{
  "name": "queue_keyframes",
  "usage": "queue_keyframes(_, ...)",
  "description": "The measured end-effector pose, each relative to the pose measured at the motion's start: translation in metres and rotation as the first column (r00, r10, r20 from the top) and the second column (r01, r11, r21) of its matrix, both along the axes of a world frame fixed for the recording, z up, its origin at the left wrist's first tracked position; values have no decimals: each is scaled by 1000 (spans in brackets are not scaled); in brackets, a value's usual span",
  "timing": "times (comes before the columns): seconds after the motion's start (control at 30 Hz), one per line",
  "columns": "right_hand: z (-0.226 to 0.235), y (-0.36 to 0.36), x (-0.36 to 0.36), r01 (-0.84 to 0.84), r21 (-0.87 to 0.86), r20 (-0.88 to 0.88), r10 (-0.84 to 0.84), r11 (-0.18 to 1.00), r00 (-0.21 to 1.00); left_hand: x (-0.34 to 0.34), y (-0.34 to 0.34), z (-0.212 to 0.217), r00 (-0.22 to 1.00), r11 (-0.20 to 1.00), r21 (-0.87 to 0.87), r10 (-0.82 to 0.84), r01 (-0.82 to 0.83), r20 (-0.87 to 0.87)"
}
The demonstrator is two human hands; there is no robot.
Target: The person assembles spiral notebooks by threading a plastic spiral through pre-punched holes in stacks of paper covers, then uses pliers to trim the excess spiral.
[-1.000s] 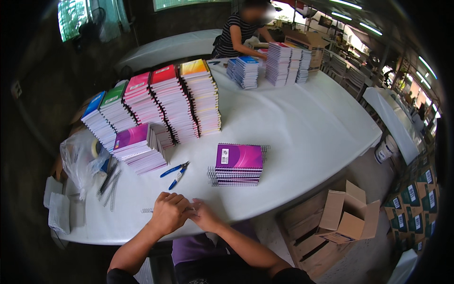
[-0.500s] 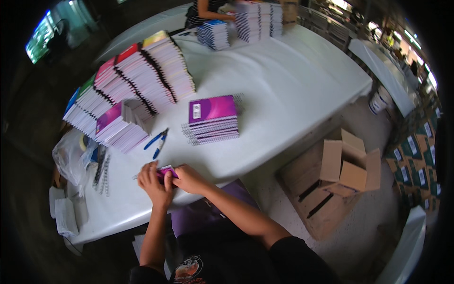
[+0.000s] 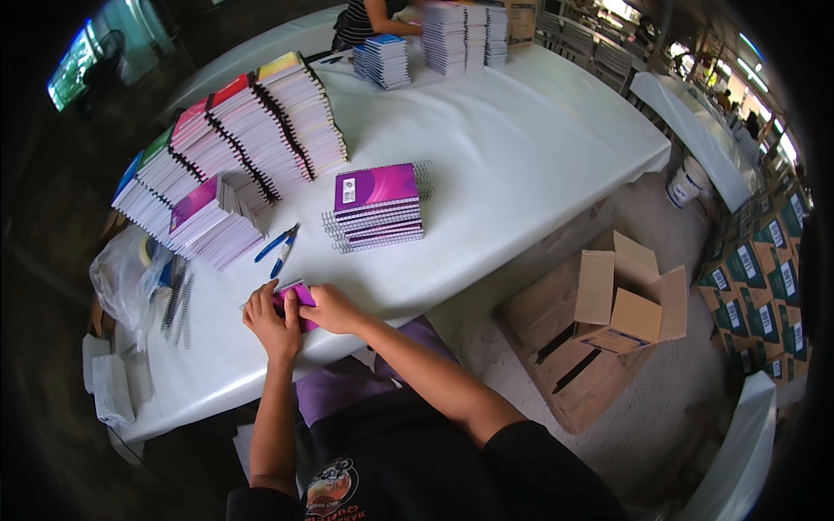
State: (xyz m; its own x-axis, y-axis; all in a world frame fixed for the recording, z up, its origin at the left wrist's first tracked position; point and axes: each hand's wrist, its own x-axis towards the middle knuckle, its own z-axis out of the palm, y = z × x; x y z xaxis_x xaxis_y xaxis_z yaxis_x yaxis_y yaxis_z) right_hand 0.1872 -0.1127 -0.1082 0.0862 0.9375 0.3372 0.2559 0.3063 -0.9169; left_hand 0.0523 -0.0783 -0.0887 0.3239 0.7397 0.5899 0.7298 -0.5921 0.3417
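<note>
both hands on one small purple notebook (image 3: pixel 294 304) at near edge of white worktop (image 3: pixel 539 165), seemingly mid-binding or squaring up pages. left hand (image 3: pixel 271 319) and right hand (image 3: pixel 334 308) pinching it from either side, fingers closed narrow on cover. likely next: steady grip, spine aligned, then over to purple stack (image 3: pixel 380 207) just beyond. blue pliers (image 3: pixel 276 247) near, between notebook and leaning rows of coloured notebooks (image 3: pixel 234 139). loose wire spirals (image 3: pixel 177 300) lying further left.

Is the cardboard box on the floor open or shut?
Open: the cardboard box beside the table has its flaps standing up and folded outward. Whether anything is inside cannot be told.
</note>
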Motion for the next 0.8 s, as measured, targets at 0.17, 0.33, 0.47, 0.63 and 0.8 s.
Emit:
queue_keyframes(0.17,4,-1,0,-2,-21,-10,2,1000,1000,0,-1,1,1000,1000,1,14,-14,17)
queue_keyframes(0.33,1,1,-4,-29,-40,-50,27,999,998,-3,0,2,999,1000,-19,-3,4,52)
queue_keyframes(0.47,-2,1,1,-15,-99,65,22,995,998,0,1,5,998,999,-23,-24,25,63)
queue_keyframes(0.63,-5,-3,9,9,-84,39,-6,996,999,10,2,2,995,997,-17,-72,73,72)
queue_keyframes(0.8,14,-3,-5,64,65,11,-65,996,998,-2,6,3,996,998,-32,-55,58,75)
